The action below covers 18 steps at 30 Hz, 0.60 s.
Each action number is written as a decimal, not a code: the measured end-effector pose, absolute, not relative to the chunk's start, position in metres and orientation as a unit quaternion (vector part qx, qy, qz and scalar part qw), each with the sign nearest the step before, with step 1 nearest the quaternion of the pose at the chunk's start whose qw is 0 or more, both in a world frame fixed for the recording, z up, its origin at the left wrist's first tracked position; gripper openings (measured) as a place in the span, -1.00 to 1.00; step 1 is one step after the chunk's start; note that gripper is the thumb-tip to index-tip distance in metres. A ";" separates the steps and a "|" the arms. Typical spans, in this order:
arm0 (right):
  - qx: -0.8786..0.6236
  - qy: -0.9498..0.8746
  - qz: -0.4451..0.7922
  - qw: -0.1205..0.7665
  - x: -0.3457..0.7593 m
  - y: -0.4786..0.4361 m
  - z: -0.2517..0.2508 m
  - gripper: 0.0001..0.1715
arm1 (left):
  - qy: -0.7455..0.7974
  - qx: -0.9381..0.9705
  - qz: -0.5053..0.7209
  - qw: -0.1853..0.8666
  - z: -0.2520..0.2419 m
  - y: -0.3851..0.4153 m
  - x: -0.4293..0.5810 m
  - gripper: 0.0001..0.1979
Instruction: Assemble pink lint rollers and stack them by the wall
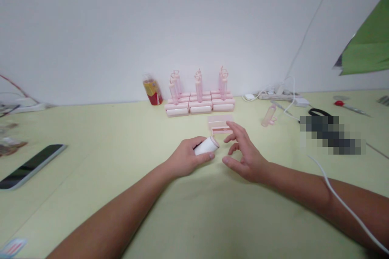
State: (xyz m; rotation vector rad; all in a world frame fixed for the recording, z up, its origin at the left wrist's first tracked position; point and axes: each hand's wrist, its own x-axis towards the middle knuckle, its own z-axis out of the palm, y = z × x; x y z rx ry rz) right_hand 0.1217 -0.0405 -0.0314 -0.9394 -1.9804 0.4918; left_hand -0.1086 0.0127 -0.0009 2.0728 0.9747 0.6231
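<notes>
In my left hand (187, 158) is a white lint roller roll (206, 146) with a pinkish rim at its end, tilted up to the right, fingers and thumb wrapped round it. Just right of it, my right hand (244, 153) hovers with fingers apart and curled a little, nothing between them. Beyond both hands lies an open pink case (219, 121), partly covered by my right fingertips. Farther back, several pink lint rollers (199, 106) stand in rows by the wall, their clear pink handles (198, 89) upright. A loose pink handle (268, 115) lies to the right.
A red and yellow packet (152, 91) leans near the wall. At left lies a phone (32, 166). A power strip (278, 96), white cables and a red-tipped screwdriver (349, 107) are at right. One white cable (337, 198) crosses over my right forearm.
</notes>
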 end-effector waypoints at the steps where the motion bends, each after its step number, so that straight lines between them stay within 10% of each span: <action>1: -0.360 -0.818 0.216 0.394 0.122 -0.041 -0.031 -0.03 | 0.376 0.811 0.248 0.374 0.000 0.012 -0.108 -0.57; 9: -0.480 -0.793 0.119 0.356 0.131 -0.029 -0.025 -0.44 | 0.388 0.807 0.255 0.365 0.002 0.011 -0.107 -0.59; 18: -0.592 -0.797 0.036 0.114 0.136 -0.024 -0.027 -0.52 | 0.414 0.721 0.352 0.430 -0.010 0.017 -0.110 -0.44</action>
